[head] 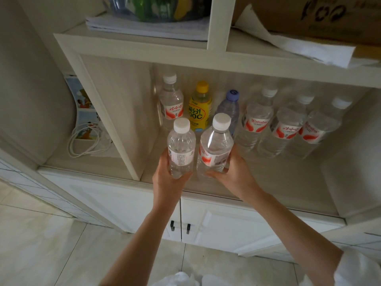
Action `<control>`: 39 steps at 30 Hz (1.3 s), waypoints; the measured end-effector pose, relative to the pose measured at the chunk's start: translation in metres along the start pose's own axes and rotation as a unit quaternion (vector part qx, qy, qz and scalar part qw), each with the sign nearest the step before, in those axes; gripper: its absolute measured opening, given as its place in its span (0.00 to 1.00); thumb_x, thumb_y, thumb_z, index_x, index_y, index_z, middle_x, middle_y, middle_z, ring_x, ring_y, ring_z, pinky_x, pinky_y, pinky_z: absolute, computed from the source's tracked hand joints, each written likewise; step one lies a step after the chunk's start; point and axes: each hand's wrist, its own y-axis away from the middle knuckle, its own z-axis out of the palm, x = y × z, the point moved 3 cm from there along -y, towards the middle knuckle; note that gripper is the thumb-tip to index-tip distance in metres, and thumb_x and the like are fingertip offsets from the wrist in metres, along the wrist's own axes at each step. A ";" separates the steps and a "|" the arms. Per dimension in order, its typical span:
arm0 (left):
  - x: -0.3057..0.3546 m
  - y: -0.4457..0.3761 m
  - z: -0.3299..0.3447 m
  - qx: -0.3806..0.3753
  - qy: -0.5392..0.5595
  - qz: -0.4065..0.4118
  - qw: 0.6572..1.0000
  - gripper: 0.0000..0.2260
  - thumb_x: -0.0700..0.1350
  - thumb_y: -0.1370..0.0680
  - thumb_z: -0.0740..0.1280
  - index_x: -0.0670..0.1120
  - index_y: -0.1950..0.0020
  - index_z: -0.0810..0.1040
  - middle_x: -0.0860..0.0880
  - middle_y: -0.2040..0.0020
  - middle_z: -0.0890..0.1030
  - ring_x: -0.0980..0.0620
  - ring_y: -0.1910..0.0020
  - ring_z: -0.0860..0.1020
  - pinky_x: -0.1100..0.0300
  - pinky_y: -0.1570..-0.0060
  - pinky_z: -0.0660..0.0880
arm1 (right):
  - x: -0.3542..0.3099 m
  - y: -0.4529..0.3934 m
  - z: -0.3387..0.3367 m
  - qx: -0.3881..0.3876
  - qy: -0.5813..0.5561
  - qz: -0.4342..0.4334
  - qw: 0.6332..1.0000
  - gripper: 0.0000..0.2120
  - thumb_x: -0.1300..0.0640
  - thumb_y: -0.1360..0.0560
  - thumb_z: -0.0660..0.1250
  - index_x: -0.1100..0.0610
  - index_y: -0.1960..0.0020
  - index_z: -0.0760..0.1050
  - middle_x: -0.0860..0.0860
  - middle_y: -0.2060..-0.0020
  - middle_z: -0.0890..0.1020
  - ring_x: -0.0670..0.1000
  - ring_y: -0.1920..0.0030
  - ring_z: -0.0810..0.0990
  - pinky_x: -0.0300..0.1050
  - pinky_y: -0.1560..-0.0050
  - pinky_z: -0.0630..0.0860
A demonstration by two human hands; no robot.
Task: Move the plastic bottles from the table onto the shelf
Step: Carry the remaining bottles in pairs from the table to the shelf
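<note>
Here we see the left hand (165, 180) gripping a clear bottle (181, 148) and the right hand (237, 174) gripping a second clear bottle (214, 147), both upright at the shelf (132, 174) front, before six standing bottles (255, 120).

- Two clear bottles with white caps, upright and side by side at the shelf (268, 205) front: left bottle (181, 147) with white label, right bottle (214, 145) with red-and-white label, tilted slightly.
- Behind, a row stands on the shelf: clear bottle (172, 100), yellow bottle (200, 106), purple-capped bottle (229, 108), then three clear bottles (288, 124) with red labels.
</note>
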 end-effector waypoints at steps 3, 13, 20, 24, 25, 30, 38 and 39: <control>0.001 -0.008 -0.003 0.032 -0.012 0.001 0.999 0.36 0.45 0.36 0.80 0.61 0.33 0.68 0.64 0.44 0.80 0.62 0.44 0.79 0.59 0.47 0.79 | -0.007 -0.009 0.011 0.023 0.006 -0.013 1.000 0.41 0.58 0.37 0.80 0.55 0.30 0.62 0.49 0.41 0.80 0.45 0.41 0.79 0.37 0.42 0.76; -0.006 -0.050 -0.010 0.089 -0.028 -0.021 0.995 0.38 0.47 0.35 0.80 0.52 0.29 0.67 0.53 0.37 0.80 0.54 0.40 0.78 0.59 0.43 0.76 | -0.021 -0.038 0.050 0.110 0.013 -0.020 0.994 0.38 0.57 0.38 0.81 0.60 0.35 0.64 0.53 0.43 0.80 0.51 0.44 0.80 0.35 0.48 0.75; -0.001 -0.061 -0.001 0.107 -0.046 -0.052 0.992 0.37 0.50 0.32 0.77 0.55 0.27 0.63 0.51 0.32 0.76 0.48 0.35 0.75 0.48 0.38 0.75 | -0.023 -0.055 0.067 0.154 0.005 -0.008 0.988 0.41 0.59 0.38 0.80 0.60 0.32 0.62 0.53 0.40 0.78 0.44 0.44 0.75 0.20 0.51 0.65; 0.001 -0.063 0.002 0.119 -0.062 -0.039 0.990 0.38 0.49 0.32 0.78 0.51 0.26 0.63 0.48 0.31 0.74 0.47 0.33 0.74 0.50 0.37 0.73 | -0.022 -0.063 0.070 0.165 0.013 -0.001 0.986 0.43 0.57 0.37 0.80 0.59 0.30 0.59 0.55 0.35 0.74 0.54 0.36 0.75 0.42 0.41 0.73; 0.001 -0.063 0.002 0.119 -0.067 -0.035 0.990 0.39 0.49 0.32 0.78 0.50 0.25 0.62 0.48 0.30 0.74 0.47 0.33 0.73 0.50 0.36 0.73 | -0.022 -0.064 0.070 0.165 0.018 0.001 0.986 0.44 0.57 0.37 0.80 0.59 0.29 0.58 0.55 0.34 0.73 0.55 0.35 0.74 0.46 0.40 0.73; 0.000 -0.064 0.002 0.104 -0.094 -0.027 0.990 0.40 0.50 0.30 0.77 0.50 0.24 0.60 0.48 0.28 0.72 0.47 0.31 0.72 0.50 0.35 0.72 | -0.021 -0.065 0.073 0.171 0.038 0.006 0.985 0.47 0.56 0.36 0.79 0.60 0.27 0.56 0.57 0.31 0.69 0.56 0.32 0.69 0.46 0.36 0.70; -0.012 -0.057 -0.003 0.069 -0.085 -0.049 0.993 0.36 0.51 0.27 0.74 0.49 0.23 0.60 0.48 0.28 0.71 0.47 0.31 0.72 0.49 0.34 0.71 | -0.020 -0.059 0.072 0.166 0.068 0.013 0.984 0.40 0.56 0.32 0.76 0.63 0.27 0.59 0.58 0.33 0.69 0.56 0.33 0.68 0.32 0.39 0.61; -0.015 -0.055 -0.004 0.065 -0.087 -0.050 0.993 0.36 0.50 0.26 0.73 0.50 0.23 0.59 0.49 0.27 0.71 0.47 0.30 0.71 0.49 0.34 0.71 | -0.019 -0.057 0.072 0.166 0.076 0.014 0.983 0.39 0.56 0.32 0.76 0.63 0.28 0.60 0.59 0.33 0.70 0.56 0.33 0.69 0.31 0.40 0.60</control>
